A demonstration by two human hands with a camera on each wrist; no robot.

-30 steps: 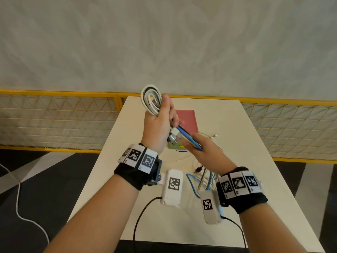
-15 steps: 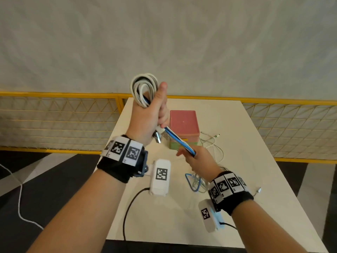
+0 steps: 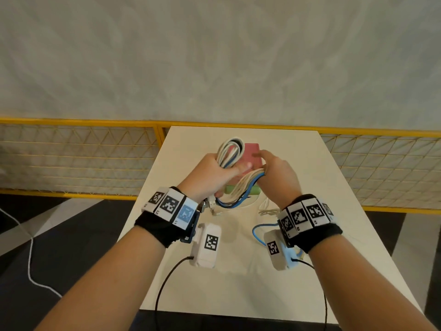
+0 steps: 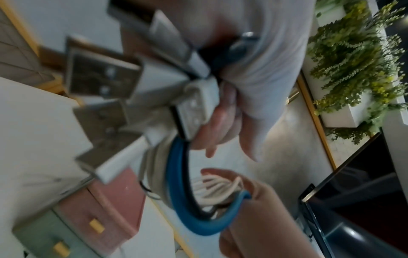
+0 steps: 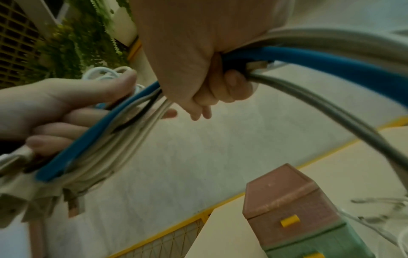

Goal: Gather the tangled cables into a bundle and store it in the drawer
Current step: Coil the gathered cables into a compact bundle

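A bundle of white, blue and black cables (image 3: 230,154) is held in the air above the table between both hands. My left hand (image 3: 210,175) grips the looped end, with several USB plugs (image 4: 103,82) sticking out below the fist. My right hand (image 3: 278,174) grips the other part of the cables (image 5: 309,61), which sag in a loop (image 3: 235,199) between the hands. Behind and under the hands stands a small drawer box with a pink drawer (image 5: 284,206) above a green one (image 5: 320,244), both closed, with yellow handles (image 5: 289,220).
The box stands on a cream table (image 3: 238,283). Loose white cables (image 3: 267,210) and a blue cable (image 3: 256,231) lie on it under my right wrist. A yellow mesh railing (image 3: 71,158) runs behind the table, with dark floor (image 3: 59,235) to the left.
Both hands came down and closer together over the drawer box. My right hand moved up from pinching the blue cable's end to gripping the gathered strands beside my left hand.
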